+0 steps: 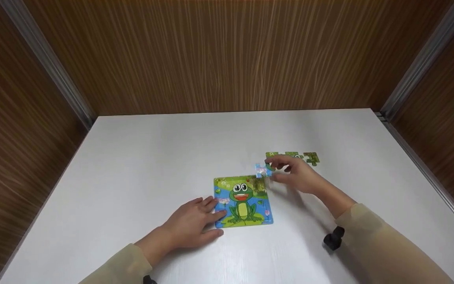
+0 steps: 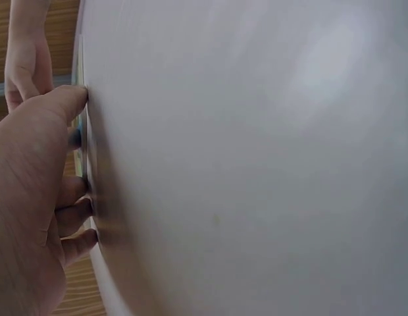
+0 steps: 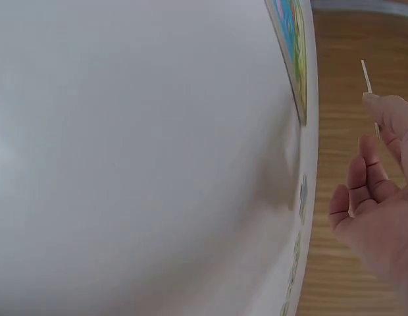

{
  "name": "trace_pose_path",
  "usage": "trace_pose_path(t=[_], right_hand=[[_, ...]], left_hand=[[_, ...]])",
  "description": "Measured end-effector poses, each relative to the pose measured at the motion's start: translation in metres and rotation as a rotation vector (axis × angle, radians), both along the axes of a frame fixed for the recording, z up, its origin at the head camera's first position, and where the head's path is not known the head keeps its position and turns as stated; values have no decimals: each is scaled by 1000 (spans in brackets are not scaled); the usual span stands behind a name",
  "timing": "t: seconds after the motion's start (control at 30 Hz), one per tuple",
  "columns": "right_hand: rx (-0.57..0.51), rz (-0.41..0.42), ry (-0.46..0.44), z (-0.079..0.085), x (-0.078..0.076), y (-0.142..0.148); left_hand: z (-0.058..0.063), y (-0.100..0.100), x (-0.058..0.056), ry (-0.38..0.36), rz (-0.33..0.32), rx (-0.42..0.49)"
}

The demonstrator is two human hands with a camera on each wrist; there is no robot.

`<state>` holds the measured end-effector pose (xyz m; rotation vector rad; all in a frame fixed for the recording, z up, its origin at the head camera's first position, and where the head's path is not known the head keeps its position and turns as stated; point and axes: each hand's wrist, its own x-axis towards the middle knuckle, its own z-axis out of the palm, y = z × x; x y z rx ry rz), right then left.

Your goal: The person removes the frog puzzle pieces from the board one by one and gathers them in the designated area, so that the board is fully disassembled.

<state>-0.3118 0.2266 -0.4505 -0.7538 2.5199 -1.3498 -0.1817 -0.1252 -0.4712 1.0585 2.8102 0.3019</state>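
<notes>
On the white table lies a square frog puzzle (image 1: 243, 202), its picture a green frog on blue and green. My left hand (image 1: 190, 225) rests along its left side, fingers spread and fairly straight, some fingertips over the edge. Beyond the puzzle's top right corner, my right hand (image 1: 296, 173) pinches a puzzle piece (image 1: 262, 170) between thumb and index finger. This piece shows blue and pink in the head view. Seen edge-on from the right wrist, the held piece (image 3: 366, 76) is a thin pale strip, raised above the table. The other right fingers are loosely bent.
Several loose green pieces (image 1: 312, 157) lie in a row behind the right hand, partly covered by it. Wood-grain panels (image 1: 227, 55) stand behind the table (image 1: 140, 157) and on both sides. A dark strap end (image 1: 333, 238) hangs by the right sleeve.
</notes>
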Motion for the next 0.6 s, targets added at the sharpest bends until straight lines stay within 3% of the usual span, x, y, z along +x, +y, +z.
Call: trace_pose_path(t=[0.27, 0.6], right_hand=[[5, -81, -22, -12, -14, 28], [50, -133, -84, -18, -19, 36]], left_hand=[[0, 0, 1, 0, 5, 11], [-1, -1, 0, -1, 6, 2]])
